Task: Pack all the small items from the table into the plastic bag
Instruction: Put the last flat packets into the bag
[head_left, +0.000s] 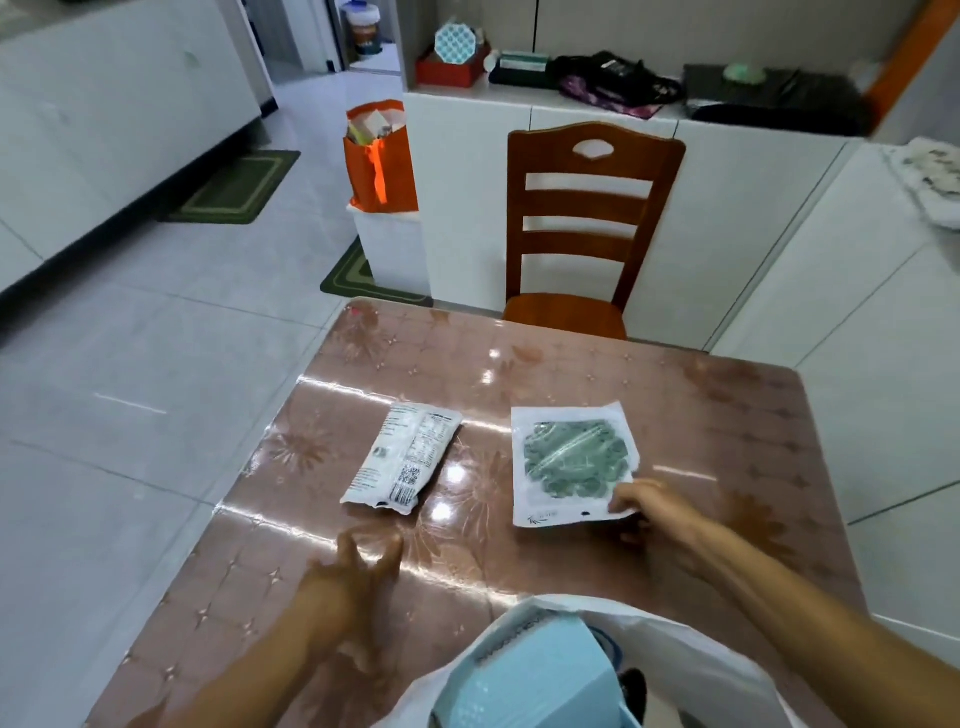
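A white plastic bag (691, 670) lies open at the table's near edge, with a light blue box (524, 680) inside it. A flat white packet with a green patterned item (569, 457) lies right of centre; my right hand (647, 506) pinches its near right corner. A long white pouch with printed text and a QR code (402, 457) lies to the left of it. My left hand (358, 561) hovers over the table just below that pouch, fingers spread, holding nothing.
The table (727, 415) has a glossy brown patterned cover. A wooden chair (587, 223) stands at its far side. An orange bag (382, 156) rests on a white box on the floor at the left. White cabinets line the right.
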